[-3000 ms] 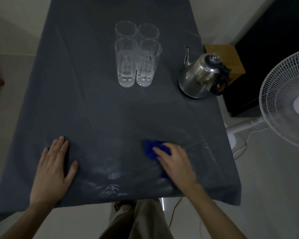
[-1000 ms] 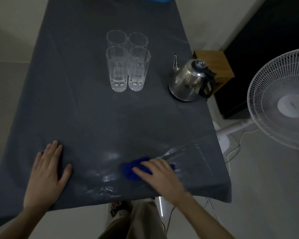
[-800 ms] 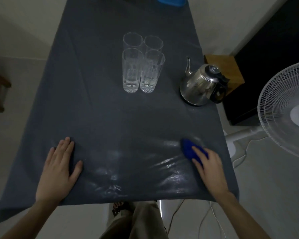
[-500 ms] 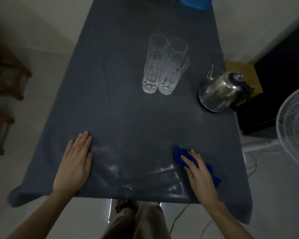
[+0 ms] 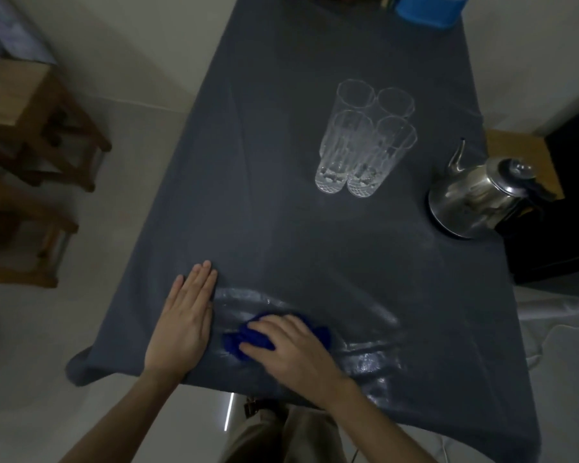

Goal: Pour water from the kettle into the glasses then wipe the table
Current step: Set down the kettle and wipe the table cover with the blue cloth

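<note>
Four glasses [image 5: 365,142], tall and clear, stand clustered in a two-by-two block toward the far half of the table [image 5: 281,212], which carries a dark grey cover. Kettle [image 5: 478,198], polished steel, upright at the right edge, spout turned to the far end, well apart from the glasses. Cloth [image 5: 248,340], blue, bunched, lies near the near edge amid wet streaks. Right hand [image 5: 295,352] presses down on the cloth, fingers curled over it. Left hand [image 5: 184,322] lies flat and released on the cover just beside the cloth, grasping nothing. Blue container [image 5: 428,8] sits at the far right corner.
</note>
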